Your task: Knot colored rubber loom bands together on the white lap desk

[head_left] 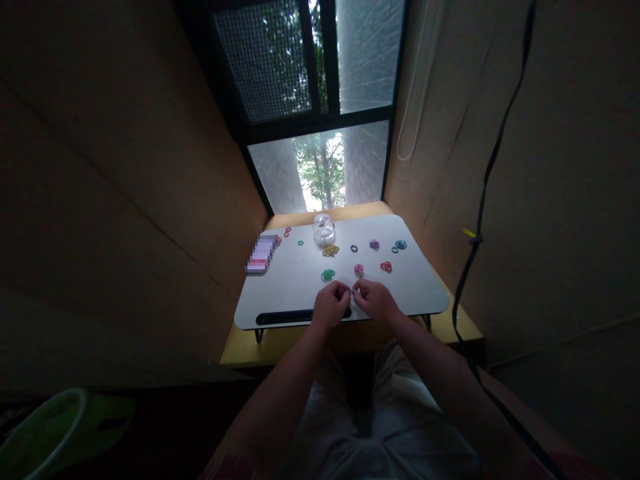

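Close together over the front of the white lap table [285, 287], my left hand [333, 301] and my right hand [374, 299] meet fingertip to fingertip. Both are closed in a pinch, and what lies between them is too small to name. Just beyond the fingers are small piles of coloured bands: green bands [328, 274], pink bands [359, 269] and red bands [386, 266]. Farther back lie yellow bands [331, 250], a dark band [354, 248], purple bands [374, 245] and blue bands [400, 245].
A clear plastic container [324, 230] stands at the table's back edge. At the left lies a phone-like blurred rectangle [261, 254]. A black slot [283, 317] runs along the front. A dark cord [493, 160] hangs on the right; a green basket [75, 427] is at lower left.
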Motion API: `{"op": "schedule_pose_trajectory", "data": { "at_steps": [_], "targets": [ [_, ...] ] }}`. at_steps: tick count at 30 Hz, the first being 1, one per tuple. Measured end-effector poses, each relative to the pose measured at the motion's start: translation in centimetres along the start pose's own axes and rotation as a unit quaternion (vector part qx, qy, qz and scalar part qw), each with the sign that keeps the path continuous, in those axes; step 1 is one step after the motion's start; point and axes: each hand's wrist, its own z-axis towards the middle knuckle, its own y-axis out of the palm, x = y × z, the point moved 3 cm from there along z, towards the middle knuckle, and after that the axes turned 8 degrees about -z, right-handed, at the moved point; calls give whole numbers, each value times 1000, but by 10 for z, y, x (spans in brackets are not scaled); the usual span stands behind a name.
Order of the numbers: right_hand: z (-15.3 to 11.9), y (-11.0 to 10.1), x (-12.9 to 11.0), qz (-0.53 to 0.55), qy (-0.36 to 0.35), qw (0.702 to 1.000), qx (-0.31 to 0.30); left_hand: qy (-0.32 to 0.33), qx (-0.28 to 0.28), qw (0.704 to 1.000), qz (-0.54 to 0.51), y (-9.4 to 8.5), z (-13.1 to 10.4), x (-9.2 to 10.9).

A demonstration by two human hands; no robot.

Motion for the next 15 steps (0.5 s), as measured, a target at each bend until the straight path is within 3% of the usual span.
{"op": "schedule_pose_trajectory", "data": {
  "at_steps": [15],
  "targets": [
    [-1, 1, 1, 14, -11, 1000, -7, 4, 9, 1000, -9, -1, -2, 2]
  ]
}}
